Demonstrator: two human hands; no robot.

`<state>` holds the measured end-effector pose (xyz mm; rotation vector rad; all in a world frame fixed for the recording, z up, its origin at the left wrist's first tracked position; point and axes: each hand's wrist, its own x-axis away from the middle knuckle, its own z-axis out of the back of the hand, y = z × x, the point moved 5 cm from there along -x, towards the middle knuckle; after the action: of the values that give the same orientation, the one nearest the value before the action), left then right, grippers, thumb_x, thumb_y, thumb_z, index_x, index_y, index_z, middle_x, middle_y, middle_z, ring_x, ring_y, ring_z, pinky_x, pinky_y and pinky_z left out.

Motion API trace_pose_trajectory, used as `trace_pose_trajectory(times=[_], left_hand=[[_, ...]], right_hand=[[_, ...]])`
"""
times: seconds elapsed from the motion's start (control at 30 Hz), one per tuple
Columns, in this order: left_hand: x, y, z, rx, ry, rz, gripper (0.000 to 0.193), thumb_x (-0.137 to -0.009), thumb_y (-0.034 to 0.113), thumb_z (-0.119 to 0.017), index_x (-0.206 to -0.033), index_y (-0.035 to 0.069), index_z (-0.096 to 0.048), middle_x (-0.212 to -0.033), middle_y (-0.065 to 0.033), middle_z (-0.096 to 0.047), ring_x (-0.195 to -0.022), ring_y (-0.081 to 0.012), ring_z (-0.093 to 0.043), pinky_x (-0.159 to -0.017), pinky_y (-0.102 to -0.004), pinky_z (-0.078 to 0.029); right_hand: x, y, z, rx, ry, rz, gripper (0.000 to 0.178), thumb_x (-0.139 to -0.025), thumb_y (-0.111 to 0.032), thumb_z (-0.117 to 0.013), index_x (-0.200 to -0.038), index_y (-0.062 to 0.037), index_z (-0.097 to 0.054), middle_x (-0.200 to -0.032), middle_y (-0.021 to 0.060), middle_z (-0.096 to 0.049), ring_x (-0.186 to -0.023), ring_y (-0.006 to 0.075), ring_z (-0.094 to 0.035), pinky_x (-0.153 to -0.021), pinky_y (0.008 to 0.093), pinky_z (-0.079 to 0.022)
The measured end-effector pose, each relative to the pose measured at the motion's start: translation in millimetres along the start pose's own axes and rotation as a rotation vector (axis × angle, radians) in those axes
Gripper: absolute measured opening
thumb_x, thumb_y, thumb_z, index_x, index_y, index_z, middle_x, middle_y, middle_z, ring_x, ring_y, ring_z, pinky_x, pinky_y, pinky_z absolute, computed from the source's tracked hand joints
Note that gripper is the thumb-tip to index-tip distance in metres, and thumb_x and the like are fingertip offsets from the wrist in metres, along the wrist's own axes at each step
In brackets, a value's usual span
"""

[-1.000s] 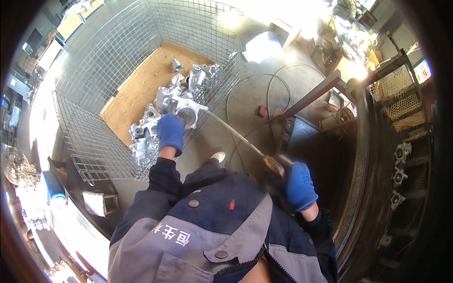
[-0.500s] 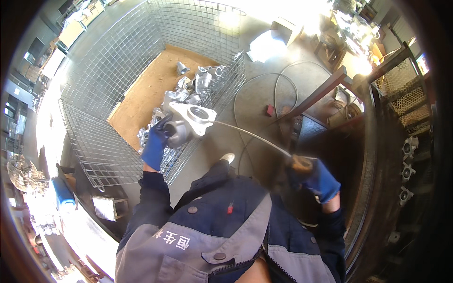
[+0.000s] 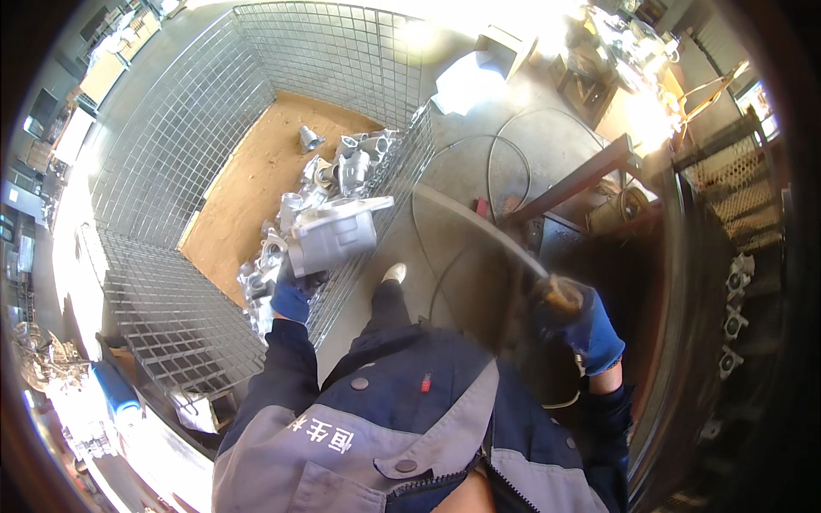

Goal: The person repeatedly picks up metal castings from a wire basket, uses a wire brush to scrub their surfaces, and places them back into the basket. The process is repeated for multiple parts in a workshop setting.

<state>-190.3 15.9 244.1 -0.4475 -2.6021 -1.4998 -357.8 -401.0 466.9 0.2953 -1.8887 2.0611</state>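
Observation:
Over the near right side of a wire mesh cage, my left hand (image 3: 295, 295) in a blue glove is closed on the lower end of a silver metal casting (image 3: 338, 235). The casting is hollow-bodied with a flat flange, turned edge-on at the top. My right hand (image 3: 590, 333), gloved in blue, is wrapped round the brown handle (image 3: 560, 295) of a long, slender metal tool (image 3: 487, 227). The tool looks like a file, blurred by motion; its tip points toward the casting but stays apart from it. Beneath the casting lies a heap of similar castings (image 3: 351, 167).
The wire mesh cage (image 3: 162, 154) has a brown board floor (image 3: 227, 184). A thin hose (image 3: 492, 162) loops over the concrete beyond my shoe (image 3: 393, 274). Dark metal framing (image 3: 581, 175) stands at right, with several castings (image 3: 734, 323) lined up past it.
My left hand has tipped the casting, so its flange opening no longer faces me. The tool has drawn away from the flange and swung slightly upward. The view has shifted a little.

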Motion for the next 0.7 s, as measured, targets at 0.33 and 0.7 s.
trace_pose_trajectory(times=[0.33, 0.7], left_hand=[[-125, -37, -57, 1.079, 0.055, 0.493, 0.027, -0.095, 0.031, -0.054, -0.089, 0.005, -0.054, -0.074, -0.0004, -0.039, -0.065, -0.0146, -0.036, -0.061, -0.0302, -0.033], [-369, -123, 39, -0.513, 0.396, 0.244, 0.031, -0.095, 0.029, -0.051, -0.107, 0.004, -0.065, -0.082, -0.0049, -0.065, -0.061, -0.0150, -0.057, -0.053, -0.0326, -0.048]], right_hand=[[-167, -2, -49, 0.765, 0.138, 0.078, 0.029, -0.077, 0.004, -0.069, -0.106, 0.0008, -0.065, -0.089, 0.0031, -0.070, -0.071, 0.0095, -0.062, -0.060, 0.0271, -0.051], [-246, 63, -72, 0.636, -0.056, -0.179, 0.038, -0.073, -0.028, -0.078, -0.099, -0.0019, -0.067, -0.082, 0.0265, -0.062, -0.071, 0.0426, -0.060, -0.065, 0.0419, -0.050]])
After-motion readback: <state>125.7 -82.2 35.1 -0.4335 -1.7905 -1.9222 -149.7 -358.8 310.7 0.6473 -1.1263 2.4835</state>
